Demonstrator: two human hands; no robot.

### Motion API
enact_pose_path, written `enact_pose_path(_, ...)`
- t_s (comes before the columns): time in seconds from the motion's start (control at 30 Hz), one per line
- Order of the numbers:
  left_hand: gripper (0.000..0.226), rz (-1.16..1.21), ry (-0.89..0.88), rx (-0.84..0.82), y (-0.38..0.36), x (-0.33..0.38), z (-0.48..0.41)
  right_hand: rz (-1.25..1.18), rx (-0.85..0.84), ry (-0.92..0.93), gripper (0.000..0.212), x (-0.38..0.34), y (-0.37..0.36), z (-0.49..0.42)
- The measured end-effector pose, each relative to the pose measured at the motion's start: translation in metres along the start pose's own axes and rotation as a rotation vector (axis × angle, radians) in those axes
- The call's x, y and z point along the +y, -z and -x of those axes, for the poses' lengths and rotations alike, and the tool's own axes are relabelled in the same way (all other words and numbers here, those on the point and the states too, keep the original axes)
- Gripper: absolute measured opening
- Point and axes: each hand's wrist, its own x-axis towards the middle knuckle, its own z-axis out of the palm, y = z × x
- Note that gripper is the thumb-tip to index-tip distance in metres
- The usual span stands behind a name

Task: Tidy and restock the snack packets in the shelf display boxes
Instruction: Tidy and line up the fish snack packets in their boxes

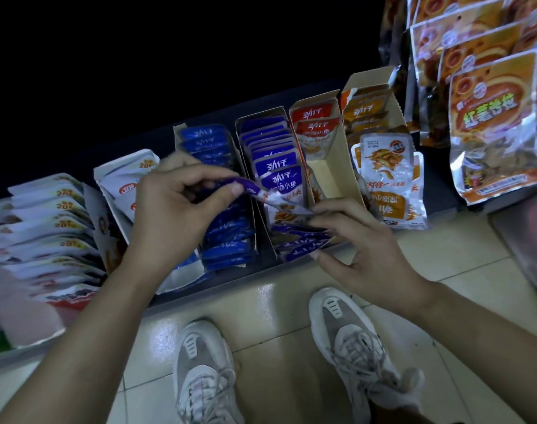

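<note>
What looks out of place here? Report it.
The red box is mostly empty, packets only at its back. Purple packets at their box's front lie toppled; orange packets lean loose in front of theirs.

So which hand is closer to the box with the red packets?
Right. The right hand, gripping purple packets, is just in front of the red-packet box; the left hand is further left, over the blue packets, pinching a purple packet.
</note>
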Motion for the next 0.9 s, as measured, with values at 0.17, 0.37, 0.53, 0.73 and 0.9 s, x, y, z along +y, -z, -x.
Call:
enact_pose_path(0.17, 0.013, 0.016, 0.007, 0.006, -0.009, 0.001, -0.006, 0.011, 0.024, -0.037, 0.039, -0.002, 0.000, -0.002)
enact_pose_path(0.37, 0.023, -0.089, -0.113, -0.113, -0.019, 0.002, -0.023, -0.010, 0.058, -0.087, 0.049, -0.005, -0.001, -0.011)
enact_pose_path(0.53, 0.027, -0.259, -0.294, -0.265, -0.009, 0.015, -0.049, -0.101, 0.111, -0.187, 0.068, -0.006, -0.007, -0.016)
enact_pose_path(0.73, 0.026, -0.348, -0.348, -0.342, -0.011, 0.023, -0.047, -0.110, 0.103, -0.188, 0.074, -0.005, -0.007, -0.018)
enact_pose_path(0.9, 0.029, -0.023, 0.043, -0.387, -0.030, 0.010, -0.021, -0.015, 0.074, -0.173, 0.071, -0.001, -0.005, -0.019)
